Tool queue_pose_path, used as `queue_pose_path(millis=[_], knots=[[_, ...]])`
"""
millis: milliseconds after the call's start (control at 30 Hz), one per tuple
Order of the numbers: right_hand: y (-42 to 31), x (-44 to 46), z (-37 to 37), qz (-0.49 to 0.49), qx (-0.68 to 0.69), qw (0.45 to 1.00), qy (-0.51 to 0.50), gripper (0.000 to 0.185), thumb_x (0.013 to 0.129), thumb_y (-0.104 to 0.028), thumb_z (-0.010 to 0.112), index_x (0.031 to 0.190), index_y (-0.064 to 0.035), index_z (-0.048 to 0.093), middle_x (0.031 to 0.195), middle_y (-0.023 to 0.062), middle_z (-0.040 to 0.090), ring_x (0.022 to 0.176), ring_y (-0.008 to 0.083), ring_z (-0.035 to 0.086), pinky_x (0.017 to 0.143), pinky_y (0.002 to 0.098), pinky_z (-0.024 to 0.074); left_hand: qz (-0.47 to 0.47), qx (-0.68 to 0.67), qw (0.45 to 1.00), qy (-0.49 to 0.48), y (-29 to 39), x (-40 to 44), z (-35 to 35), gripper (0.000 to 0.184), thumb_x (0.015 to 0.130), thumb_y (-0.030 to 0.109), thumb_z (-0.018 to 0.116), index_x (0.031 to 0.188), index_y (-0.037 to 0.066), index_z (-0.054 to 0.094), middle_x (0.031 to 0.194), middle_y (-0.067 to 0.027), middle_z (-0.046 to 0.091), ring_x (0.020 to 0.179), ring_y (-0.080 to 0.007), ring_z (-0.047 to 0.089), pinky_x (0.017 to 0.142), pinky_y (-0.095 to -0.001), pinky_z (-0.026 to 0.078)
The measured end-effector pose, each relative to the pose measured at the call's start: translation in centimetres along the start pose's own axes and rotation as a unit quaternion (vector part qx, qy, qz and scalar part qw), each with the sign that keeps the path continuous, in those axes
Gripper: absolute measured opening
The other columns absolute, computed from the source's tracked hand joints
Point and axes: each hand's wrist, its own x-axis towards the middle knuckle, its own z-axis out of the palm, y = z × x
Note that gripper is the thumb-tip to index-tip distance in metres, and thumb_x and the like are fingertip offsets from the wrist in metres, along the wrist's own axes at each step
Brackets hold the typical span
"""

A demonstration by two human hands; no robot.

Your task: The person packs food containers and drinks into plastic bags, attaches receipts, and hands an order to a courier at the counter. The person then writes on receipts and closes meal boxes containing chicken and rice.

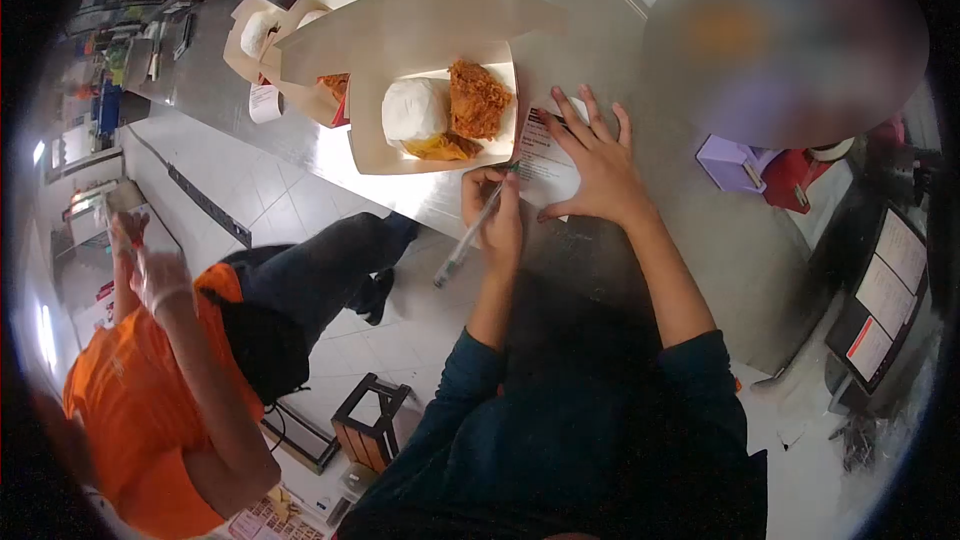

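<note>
My left hand [492,215] is closed around a clear pen [462,248], its tip by the left edge of a printed paper slip [545,172]. Fingers spread, my right hand [600,168] lies flat over the right part of that slip on the metal counter [590,270]. Just beyond my left hand stands an open cardboard food box [375,155] with its lid up. Inside are a white rounded mound [413,110], a piece of fried chicken [480,100] and a yellow-orange item [442,147]. Whether the pen touches the paper, I cannot tell.
Behind the box stands another open food box [240,50], with a slip [265,103] beside it. A purple holder [733,165] and a screen [880,295] are at the right. On the left is a person in an orange shirt [140,390]. A stool [370,425] stands on the floor.
</note>
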Motion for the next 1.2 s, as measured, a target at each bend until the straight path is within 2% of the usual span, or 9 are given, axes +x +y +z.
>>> queue_pose_path(millis=[233,333,500,633,733,867,1067,1133,1200], knots=[[0.1,0.0,0.2,-0.004,0.000,1.000,0.003,0.106,0.034,-0.054,0.073,0.126,-0.0164,0.034,0.138,0.0044,0.016,0.128,0.0273,0.009,0.097,0.0537,0.0091,0.136,0.003,0.989,0.055,-1.2,0.5,0.2,0.012,0.076,0.000,0.051,0.072,0.003,0.041,0.071,-0.0045,0.044,0.065,-0.0084,0.042,0.057,-0.0196,0.035],[0.2,0.0,0.2,-0.011,0.002,1.000,0.010,0.106,0.034,-0.056,0.072,0.125,-0.0163,0.035,0.138,0.0044,0.016,0.128,0.0270,0.009,0.097,0.0538,0.0090,0.033,-0.081,0.994,0.065,-1.4,0.3,-0.3,0.012,0.074,-0.003,0.050,0.072,0.003,0.040,0.074,-0.0058,0.045,0.067,-0.0099,0.044,0.059,-0.0211,0.037],[0.1,0.0,0.1,-0.002,-0.007,1.000,-0.001,0.109,0.033,-0.056,0.071,0.126,-0.0163,0.033,0.138,0.0032,0.017,0.128,0.0258,0.009,0.097,0.0528,0.0088,0.071,-0.098,0.993,0.008,-1.4,0.4,-0.7,0.013,0.073,-0.002,0.049,0.068,0.004,0.039,0.070,-0.0044,0.046,0.066,-0.0103,0.044,0.062,-0.0214,0.037],[-0.1,0.2,-0.1,0.011,-0.001,1.000,-0.005,0.116,0.031,-0.049,0.074,0.130,-0.0145,0.024,0.138,0.0026,0.019,0.128,0.0241,0.010,0.098,0.0505,0.0068,0.120,0.061,0.991,-0.022,-1.2,-0.1,-0.4,0.009,0.072,-0.001,0.050,0.069,0.002,0.042,0.068,-0.0047,0.046,0.065,-0.0111,0.045,0.060,-0.0247,0.039],[0.0,0.3,0.6,0.017,0.028,0.999,0.026,0.124,0.030,-0.038,0.078,0.132,-0.0121,0.013,0.138,0.0069,0.017,0.128,0.0256,0.009,0.099,0.0496,0.0083,0.306,0.189,0.929,-0.084,0.1,0.0,0.9,0.011,0.068,-0.003,0.055,0.076,-0.001,0.048,0.083,-0.0114,0.050,0.073,-0.0221,0.052,0.063,-0.0286,0.043],[0.2,-0.5,-0.5,0.022,0.157,0.986,0.056,0.129,0.031,-0.024,0.080,0.133,-0.0088,0.003,0.138,0.0124,0.013,0.128,0.0289,0.007,0.100,0.0480,0.0101,0.309,0.228,0.902,-0.195,0.5,1.4,1.6,0.024,0.070,-0.004,0.049,0.094,-0.001,0.051,0.102,-0.0164,0.047,0.093,-0.0287,0.050,0.075,-0.0319,0.043],[0.9,-4.6,-3.8,0.071,0.057,0.995,0.048,0.107,0.043,-0.020,0.078,0.131,-0.0063,0.019,0.137,0.0135,0.017,0.126,0.0313,0.014,0.101,0.0454,0.0130,0.339,0.272,0.842,-0.319,5.1,3.2,-0.4,0.043,0.067,-0.006,0.050,0.109,0.004,0.048,0.112,-0.0169,0.044,0.100,-0.0313,0.048,0.085,-0.0358,0.039],[2.1,-4.4,-4.0,0.089,0.133,0.982,0.105,0.092,0.049,-0.017,0.076,0.127,-0.0079,0.028,0.133,0.0156,0.023,0.124,0.0321,0.020,0.100,0.0424,0.0204,0.515,0.296,0.801,-0.079,4.3,7.1,-4.7,0.034,0.068,-0.007,0.052,0.102,-0.002,0.048,0.103,-0.0159,0.047,0.094,-0.0290,0.047,0.079,-0.0363,0.039],[2.1,-2.3,-4.9,0.071,0.184,0.961,0.195,0.078,0.055,-0.014,0.073,0.123,-0.0084,0.036,0.129,0.0170,0.031,0.121,0.0313,0.027,0.098,0.0392,0.0261,0.493,0.344,0.787,0.139,8.9,12.0,-8.5,0.038,0.071,0.001,0.059,0.106,0.000,0.045,0.095,-0.0141,0.047,0.091,-0.0280,0.046,0.081,-0.0351,0.037]])
